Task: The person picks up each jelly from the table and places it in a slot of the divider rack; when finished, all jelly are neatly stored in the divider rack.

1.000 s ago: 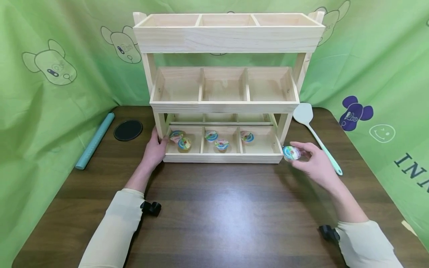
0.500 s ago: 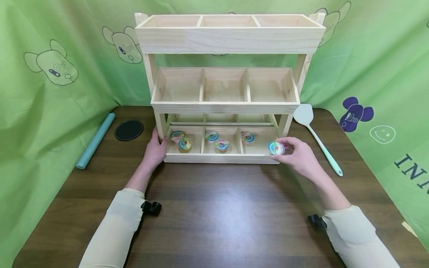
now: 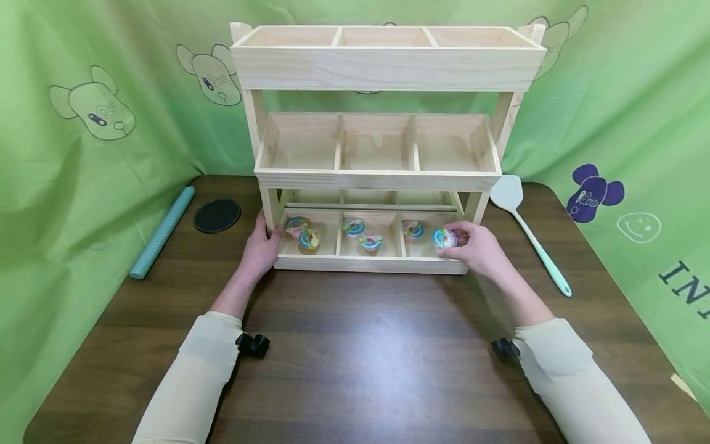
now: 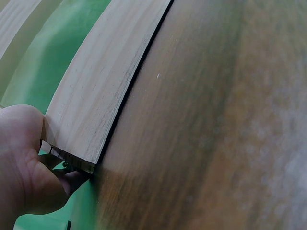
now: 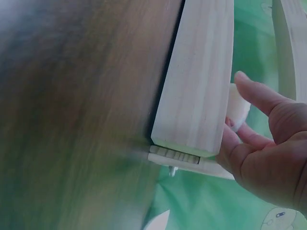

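Note:
A three-tier wooden rack [image 3: 370, 264] with divided trays stands at the back of the table. My left hand [image 3: 258, 251] grips the left end of its bottom tray, as the left wrist view also shows around the front board [image 4: 103, 86]. Between the thumb and fingers of my right hand [image 3: 481, 250] is a small jelly cup [image 3: 444, 238], pinched above the bottom tray's right compartment. In the right wrist view that jelly cup [image 5: 238, 106] shows just past the front board. One jelly cup [image 3: 413, 229] lies in this compartment; the middle and left ones hold two each.
A white spatula [image 3: 535, 237] with a pale green handle lies right of the rack. To the left are a black round disc [image 3: 217, 216] and a blue rod [image 3: 163, 233]. Green printed cloth [image 3: 127, 166] hangs behind and at both sides.
My right hand has carried the jelly cup leftward from outside the rack's right end to over the right compartment. My left hand keeps its hold on the rack.

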A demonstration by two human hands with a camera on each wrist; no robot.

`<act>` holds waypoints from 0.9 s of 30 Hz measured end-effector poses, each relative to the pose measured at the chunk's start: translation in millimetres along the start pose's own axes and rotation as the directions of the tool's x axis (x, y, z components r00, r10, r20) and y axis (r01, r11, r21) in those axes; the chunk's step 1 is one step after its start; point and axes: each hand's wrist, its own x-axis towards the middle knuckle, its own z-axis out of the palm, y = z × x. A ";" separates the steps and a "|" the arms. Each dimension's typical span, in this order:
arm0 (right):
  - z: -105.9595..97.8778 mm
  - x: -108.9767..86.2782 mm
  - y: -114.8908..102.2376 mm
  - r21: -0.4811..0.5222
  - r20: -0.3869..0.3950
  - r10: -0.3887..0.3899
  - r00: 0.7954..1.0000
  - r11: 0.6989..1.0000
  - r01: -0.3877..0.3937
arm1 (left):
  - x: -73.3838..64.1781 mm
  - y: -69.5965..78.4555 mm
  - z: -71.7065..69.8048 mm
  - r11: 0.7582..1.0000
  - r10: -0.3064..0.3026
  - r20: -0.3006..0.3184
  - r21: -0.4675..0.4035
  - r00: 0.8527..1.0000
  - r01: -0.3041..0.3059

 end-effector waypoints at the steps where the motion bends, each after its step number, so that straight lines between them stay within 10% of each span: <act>1: 1.5 2.3 0.3 -0.006 0.009 0.008 1.000 1.000 -0.008 | 0.0 0.1 0.1 1.000 -0.001 -0.001 -0.002 1.000 0.001; 27: 17.4 29.4 -4.5 -0.138 0.139 0.039 0.989 0.990 -0.020 | 1.3 0.0 0.8 1.000 -0.009 -0.002 -0.008 1.000 0.009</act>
